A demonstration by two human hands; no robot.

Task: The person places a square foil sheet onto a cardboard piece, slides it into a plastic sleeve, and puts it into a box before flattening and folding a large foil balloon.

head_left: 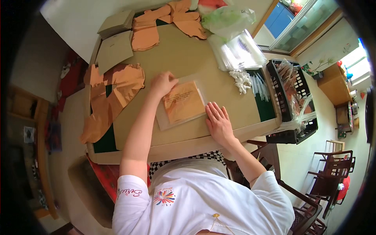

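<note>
A clear plastic bag (164, 122) lies flat on the table in front of me. Inside it is a folded orange-copper sheet (183, 105) with lines of dark print near its top, and a white edge shows along its right side. My left hand (163, 84) is at the bag's upper left corner, its fingers curled together on the edge. Flat beside the bag's lower right edge rests my right hand (219, 122), fingers stretched out and fingertips touching the bag's side.
Orange-copper cut pieces (117, 92) lie at the left and back of the table (176, 47). Grey-brown card stacks (115, 51) stand back left. Clear bags (239, 53), white ties (241, 81) and clear tubes (259, 87) lie right, near a black crate (280, 92).
</note>
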